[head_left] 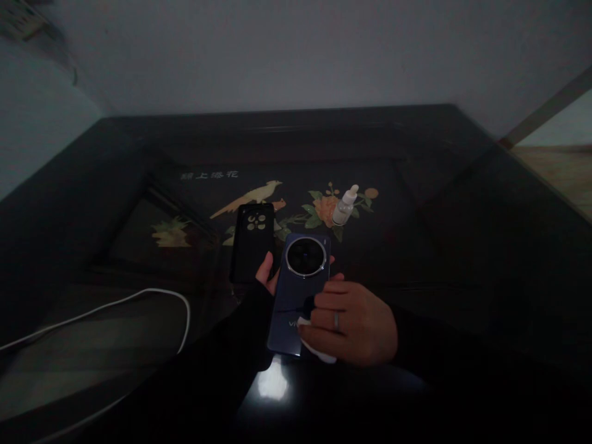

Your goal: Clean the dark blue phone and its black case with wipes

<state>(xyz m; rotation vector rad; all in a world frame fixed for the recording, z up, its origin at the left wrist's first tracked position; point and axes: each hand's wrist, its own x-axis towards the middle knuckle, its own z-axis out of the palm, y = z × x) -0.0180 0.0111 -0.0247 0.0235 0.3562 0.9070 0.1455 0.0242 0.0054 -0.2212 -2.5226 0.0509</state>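
Note:
My left hand (266,275) grips a dark blue smartphone (300,287) from below, with its back and large round camera ring facing up. My right hand (351,324), with a ring on one finger, lies over the lower part of the phone's back. It presses a white cloth (315,349) against the phone, and the hand hides much of the cloth. A black phone case (252,242) lies open side down, next to the phone. A small clear dropper bottle (345,206) with a white cap lies on its side beyond the phone.
The dark lacquered table (416,216) has an inlaid bird, flowers and Chinese characters. A white cable (115,312) loops across its left side. A bright light reflection shines below the phone. A pale wall stands beyond the table, with a wooden floor at the right.

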